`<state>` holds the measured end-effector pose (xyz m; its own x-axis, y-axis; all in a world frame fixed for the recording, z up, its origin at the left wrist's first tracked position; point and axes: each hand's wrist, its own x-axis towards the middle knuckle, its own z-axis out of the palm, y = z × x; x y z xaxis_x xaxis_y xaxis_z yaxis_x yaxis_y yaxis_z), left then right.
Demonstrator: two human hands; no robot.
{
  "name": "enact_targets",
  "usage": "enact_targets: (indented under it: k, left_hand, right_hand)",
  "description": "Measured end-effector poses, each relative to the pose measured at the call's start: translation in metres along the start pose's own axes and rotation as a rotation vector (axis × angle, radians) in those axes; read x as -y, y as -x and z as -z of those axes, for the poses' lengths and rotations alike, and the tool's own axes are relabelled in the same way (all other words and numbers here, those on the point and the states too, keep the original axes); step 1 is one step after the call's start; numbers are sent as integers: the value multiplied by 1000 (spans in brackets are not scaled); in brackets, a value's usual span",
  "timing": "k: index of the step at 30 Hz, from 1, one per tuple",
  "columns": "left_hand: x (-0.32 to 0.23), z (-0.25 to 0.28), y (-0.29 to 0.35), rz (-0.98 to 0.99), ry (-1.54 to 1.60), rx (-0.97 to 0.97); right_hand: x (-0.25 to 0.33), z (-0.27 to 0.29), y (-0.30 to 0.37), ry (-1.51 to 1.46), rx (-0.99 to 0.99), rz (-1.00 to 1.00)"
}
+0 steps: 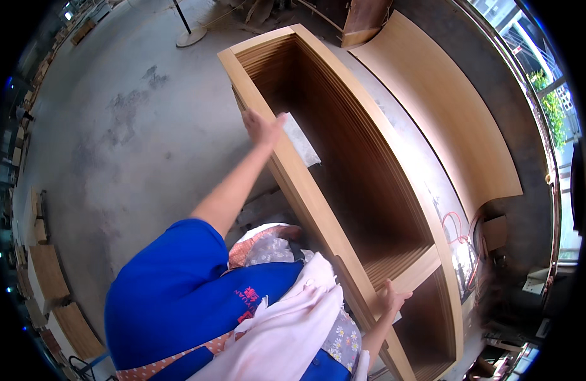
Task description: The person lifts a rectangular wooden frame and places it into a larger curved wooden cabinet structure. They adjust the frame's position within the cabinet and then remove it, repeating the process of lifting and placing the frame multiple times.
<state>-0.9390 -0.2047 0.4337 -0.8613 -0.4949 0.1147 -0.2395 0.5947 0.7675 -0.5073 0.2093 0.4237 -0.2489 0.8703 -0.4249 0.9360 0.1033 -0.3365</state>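
A long stack of pale wooden frames [302,190], with curved far sides and a crossbar [414,274], stands before me. My left hand [264,128] is closed over the near rail of the top frame, toward its upper left end. A white flat piece [302,141] shows beside those fingertips, inside the larger opening; I cannot tell whether they touch it. Lower right, my right hand [392,298] grips the same rail beside the crossbar, its thumb raised. Some of its fingers are hidden by the wood.
Beyond the stack lies a large curved wooden panel [445,108]. A red hose [456,228] loops near its lower end. Flat boards [50,270] lie along the left side, and a post on a round base [191,38] stands on the concrete floor [140,146].
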Motion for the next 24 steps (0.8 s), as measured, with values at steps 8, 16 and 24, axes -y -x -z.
enact_targets:
  k: [8, 16, 24]
  left_hand:
    - [39, -55, -142, 696, -102, 162]
    - [-3, -51, -147, 774, -331, -33]
    - [-3, -55, -157, 711, -475, 61]
  right_hand:
    - [1, 6, -2, -110, 40, 94]
    - [-22, -7, -11, -272, 3, 146]
    - [15, 1, 10, -149, -36, -21]
